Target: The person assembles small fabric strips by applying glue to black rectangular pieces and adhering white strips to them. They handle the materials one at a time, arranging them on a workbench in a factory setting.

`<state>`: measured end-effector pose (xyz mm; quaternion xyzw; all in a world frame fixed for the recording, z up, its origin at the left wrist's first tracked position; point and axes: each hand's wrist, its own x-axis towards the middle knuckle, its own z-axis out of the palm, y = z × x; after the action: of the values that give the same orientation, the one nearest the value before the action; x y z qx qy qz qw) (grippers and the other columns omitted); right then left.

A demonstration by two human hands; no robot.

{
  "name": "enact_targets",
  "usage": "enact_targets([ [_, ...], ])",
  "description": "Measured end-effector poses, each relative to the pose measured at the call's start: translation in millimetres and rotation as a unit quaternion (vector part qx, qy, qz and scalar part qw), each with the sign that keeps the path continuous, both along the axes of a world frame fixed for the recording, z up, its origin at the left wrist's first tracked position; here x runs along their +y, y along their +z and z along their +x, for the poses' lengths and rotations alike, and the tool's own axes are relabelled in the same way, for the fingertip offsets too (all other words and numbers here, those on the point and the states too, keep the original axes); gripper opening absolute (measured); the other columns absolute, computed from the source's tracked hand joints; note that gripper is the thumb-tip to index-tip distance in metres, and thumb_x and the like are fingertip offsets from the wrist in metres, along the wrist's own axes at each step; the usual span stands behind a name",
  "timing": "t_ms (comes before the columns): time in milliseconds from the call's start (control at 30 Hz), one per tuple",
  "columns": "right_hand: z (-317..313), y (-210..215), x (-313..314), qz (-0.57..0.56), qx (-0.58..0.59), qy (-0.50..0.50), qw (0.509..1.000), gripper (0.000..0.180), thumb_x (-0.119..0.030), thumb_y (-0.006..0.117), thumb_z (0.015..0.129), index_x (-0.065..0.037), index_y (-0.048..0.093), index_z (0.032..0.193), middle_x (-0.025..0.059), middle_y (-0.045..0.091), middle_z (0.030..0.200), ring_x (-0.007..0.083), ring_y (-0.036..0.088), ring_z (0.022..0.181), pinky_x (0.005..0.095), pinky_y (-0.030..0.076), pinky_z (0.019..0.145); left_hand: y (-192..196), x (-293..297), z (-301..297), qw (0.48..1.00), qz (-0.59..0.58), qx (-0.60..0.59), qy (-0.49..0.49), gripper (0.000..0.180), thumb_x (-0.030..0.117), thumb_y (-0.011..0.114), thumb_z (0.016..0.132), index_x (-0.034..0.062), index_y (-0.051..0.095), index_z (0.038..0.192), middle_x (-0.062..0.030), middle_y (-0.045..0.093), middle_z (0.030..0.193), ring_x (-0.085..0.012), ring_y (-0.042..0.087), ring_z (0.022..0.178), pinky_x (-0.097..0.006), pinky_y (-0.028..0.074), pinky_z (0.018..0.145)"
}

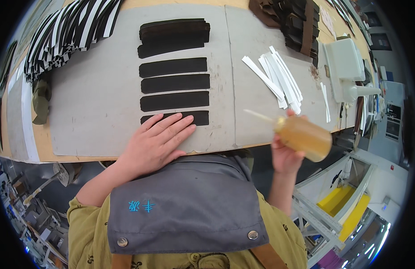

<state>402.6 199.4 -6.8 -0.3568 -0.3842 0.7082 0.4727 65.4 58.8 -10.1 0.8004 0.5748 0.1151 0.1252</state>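
Observation:
My left hand (160, 134) lies flat, fingers stretched out, on the nearest of several dark strips, a black strip (201, 118) that it partly covers. Beyond it, more black strips (175, 84) are laid in a column, one above another, with a stack of dark strips (174, 31) at the far end. My right hand (288, 154) is closed around a squeeze bottle (306, 138) of amber liquid. The bottle is tilted over the table's near edge, its pale thin nozzle pointing left toward the strips. The nozzle is somewhat blurred.
White strips (279, 76) lie in a loose pile right of the strips. A large bundle of black and white strips (71, 38) fills the far left. Brown and dark pieces (297, 22) sit far right, near a white machine (344, 67). A metal frame (328, 215) stands below the table.

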Motion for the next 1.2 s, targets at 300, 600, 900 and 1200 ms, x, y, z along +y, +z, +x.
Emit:
enact_targets([
  [300,-52,-26,-55,-0.043,-0.008,0.0,0.999,0.128,-0.065,0.093,0.058,-0.008,0.036,0.157,0.0096,0.047,0.156,0.0214,0.067,0.107,0.0269,0.058,0.073,-2,-22,-17,0.995,0.064,-0.02,0.08,0.055,0.03,0.073,0.09,0.0158,0.061,0.142,-0.0019,0.057,0.149,-0.0211,0.054,0.135,-0.04,0.04,0.112],
  [600,-56,-22,-62,0.033,-0.117,-0.003,0.993,0.129,-0.075,0.085,0.062,-0.007,0.032,0.159,0.0119,0.049,0.155,0.0128,0.064,0.107,0.0217,0.053,0.065,-8,-44,-29,0.988,0.078,-0.01,0.131,0.051,0.033,0.074,0.086,0.0168,0.069,0.134,-0.0045,0.061,0.143,-0.0277,0.056,0.13,-0.045,0.041,0.107],
  [900,-67,-18,-60,0.119,-0.072,-0.031,0.99,0.139,-0.068,0.092,0.055,-0.007,0.024,0.16,0.0142,0.047,0.154,0.0204,0.065,0.108,0.0252,0.058,0.066,-4,-42,-32,0.989,0.081,-0.011,0.122,0.052,0.038,0.074,0.086,0.0165,0.069,0.133,-0.0029,0.063,0.138,-0.0269,0.058,0.126,-0.043,0.043,0.105],
  [1200,-54,-18,-68,0.039,-0.139,-0.063,0.988,0.128,-0.069,0.091,0.059,-0.004,0.036,0.155,0.0131,0.05,0.154,0.0172,0.067,0.108,0.0213,0.056,0.06,-17,-58,-38,0.97,0.154,-0.056,0.18,0.04,0.014,0.077,0.084,0.0124,0.073,0.123,-0.003,0.067,0.12,-0.0252,0.062,0.11,-0.039,0.047,0.092],
])
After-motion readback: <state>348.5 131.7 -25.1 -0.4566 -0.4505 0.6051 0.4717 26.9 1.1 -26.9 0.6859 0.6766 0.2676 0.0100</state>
